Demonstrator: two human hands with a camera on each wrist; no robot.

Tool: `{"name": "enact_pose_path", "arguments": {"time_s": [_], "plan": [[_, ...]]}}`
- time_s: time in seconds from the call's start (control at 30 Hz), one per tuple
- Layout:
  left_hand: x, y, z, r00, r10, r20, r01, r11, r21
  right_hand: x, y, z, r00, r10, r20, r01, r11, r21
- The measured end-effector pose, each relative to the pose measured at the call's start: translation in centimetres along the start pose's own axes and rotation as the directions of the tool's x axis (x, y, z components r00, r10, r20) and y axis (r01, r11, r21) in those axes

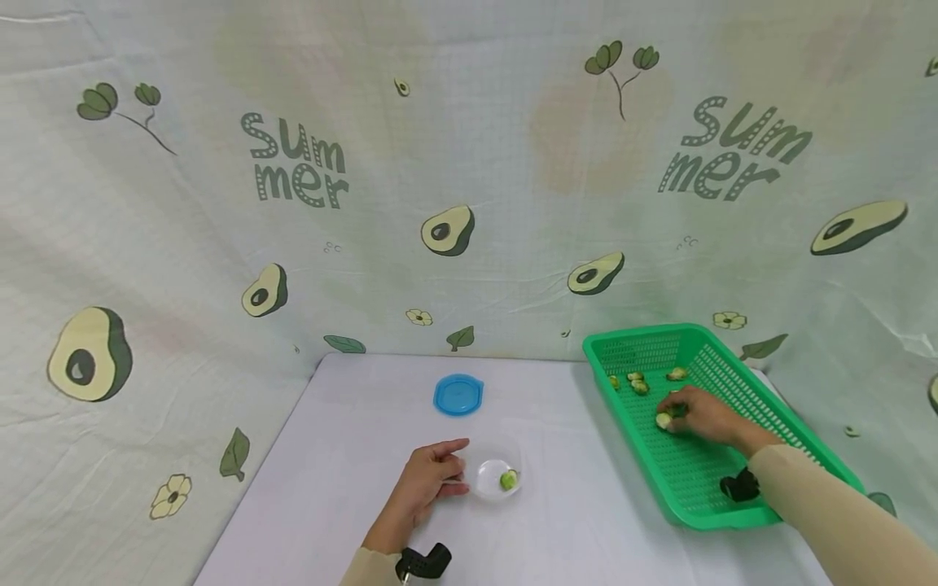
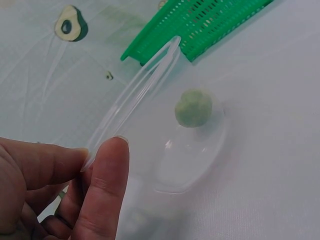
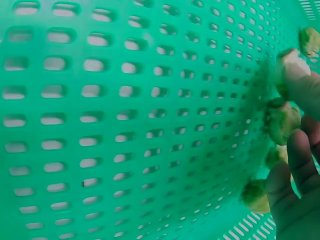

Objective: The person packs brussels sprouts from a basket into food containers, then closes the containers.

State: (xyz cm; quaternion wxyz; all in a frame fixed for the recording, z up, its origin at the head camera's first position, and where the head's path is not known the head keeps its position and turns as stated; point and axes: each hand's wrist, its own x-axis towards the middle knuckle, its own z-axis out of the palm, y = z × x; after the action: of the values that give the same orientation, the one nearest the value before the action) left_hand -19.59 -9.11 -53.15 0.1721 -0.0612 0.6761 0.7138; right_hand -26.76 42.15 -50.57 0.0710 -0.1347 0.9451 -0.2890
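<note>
Pale sleeves (image 1: pixel 828 506) show at the bottom edge, black wrist cameras (image 1: pixel 427 563) on them. Left hand (image 1: pixel 431 478) pinches the rim of a clear tub (image 1: pixel 487 474), which has one sprout (image 1: pixel 509 479) inside. Just beyond it, a blue lid (image 1: pixel 458 395) lies on the white table (image 1: pixel 366 431). Right hand (image 1: pixel 703 417) is down in a green basket (image 1: pixel 689 470), thumb against a pale-ended sprout (image 3: pixel 286 70); whether it grips, I cannot tell. Other sprouts (image 1: pixel 640 387) lie near it

Left hand (image 2: pixel 75 192) pinches clear plastic container (image 2: pixel 187 167) by edge. Single round, pale-green sprout (image 2: pixel 193 108) sitting inside. Green slotted basket (image 2: pixel 215 30) beyond. White tabletop (image 2: pixel 270 150) below, avocado-print cloth (image 2: pixel 30 90) hanging off to side.
</note>
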Motion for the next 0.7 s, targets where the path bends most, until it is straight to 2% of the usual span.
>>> {"name": "enact_pose_path", "arguments": {"time_s": [0.27,0.47,0.7], "plan": [[-0.1,0.0,0.1,1.0,0.012,0.005,-0.012,1.0,0.0,-0.4,-1.4,-0.6,0.999,0.044,-0.01,-0.043,0.991,0.127],[0.0,-0.1,0.1,1.0,0.016,0.006,-0.016,1.0,0.0,-0.6,-1.5,-0.9,0.996,0.084,-0.041,-0.074,0.976,0.206],[0.1,-0.2,0.0,1.0,0.006,0.0,-0.006,1.0,0.007,-0.6,-2.2,-1.2,0.994,0.09,-0.063,-0.071,0.961,0.268]]}}
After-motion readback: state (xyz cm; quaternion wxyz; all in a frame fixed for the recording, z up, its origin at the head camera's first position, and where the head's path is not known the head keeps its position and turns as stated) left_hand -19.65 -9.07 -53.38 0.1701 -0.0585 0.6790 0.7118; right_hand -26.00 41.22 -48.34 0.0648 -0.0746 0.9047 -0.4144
